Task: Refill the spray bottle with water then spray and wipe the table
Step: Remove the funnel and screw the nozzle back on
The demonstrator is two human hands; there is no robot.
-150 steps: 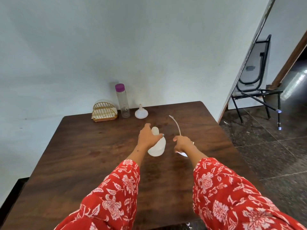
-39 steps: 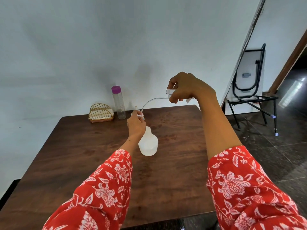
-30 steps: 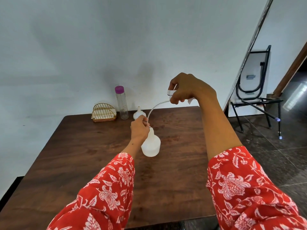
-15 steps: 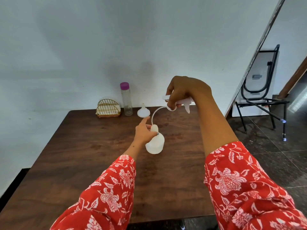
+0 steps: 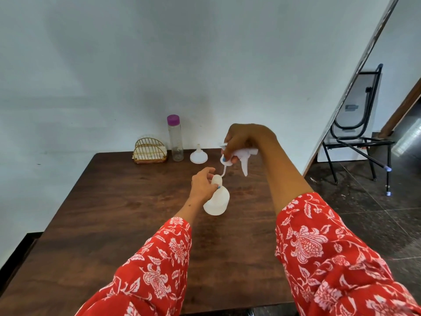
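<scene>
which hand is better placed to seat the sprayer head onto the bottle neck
Right. The right hand already grips the sprayer head just above the spray bottle, its tube entering the neck. The left hand holds that neck, steadying it.

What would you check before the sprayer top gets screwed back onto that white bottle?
1. Bottle upright on the table: ok.
2. Left hand holds the bottle by its neck: ok.
3. Right hand grips the sprayer head: ok.
4. Dip tube leads into the bottle's mouth: ok, its lower end is in the neck.
5. Sprayer head seated on the neck: not ok, it is above and apart.
6. Water in the bottle: cannot tell, the plastic is opaque; the funnel and purple-capped bottle stand at the far edge.
</scene>
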